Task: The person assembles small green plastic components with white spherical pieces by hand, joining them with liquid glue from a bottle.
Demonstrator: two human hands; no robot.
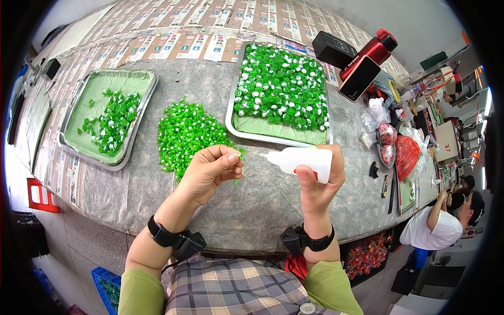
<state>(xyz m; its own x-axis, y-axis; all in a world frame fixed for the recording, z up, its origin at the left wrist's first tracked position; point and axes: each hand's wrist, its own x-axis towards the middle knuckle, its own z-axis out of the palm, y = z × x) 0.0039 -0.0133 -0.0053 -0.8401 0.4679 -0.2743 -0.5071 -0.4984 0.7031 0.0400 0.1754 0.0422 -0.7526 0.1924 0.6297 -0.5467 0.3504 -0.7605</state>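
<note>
My left hand (212, 170) pinches a small green plastic piece (240, 151) between thumb and fingers; most of it is hidden by the fingertips. My right hand (320, 184) grips a white squeeze bottle (299, 160) tilted sideways, its thin clear nozzle pointing left at the green piece. Whether the tip touches the piece I cannot tell. Beyond my left hand lies a heap of small green pieces with white spots (191, 131). Past both hands, a metal tray (278, 140) lined in green holds many green pieces with white eye-like balls (281, 86).
At the left, another metal tray (79, 113) holds a smaller cluster of such pieces. A black box (334, 48), red bottle (374, 50) and phone (360, 77) stand at the back right. Bags, including a red one (407, 156), crowd the right edge. Another person (436, 226) sits farther right.
</note>
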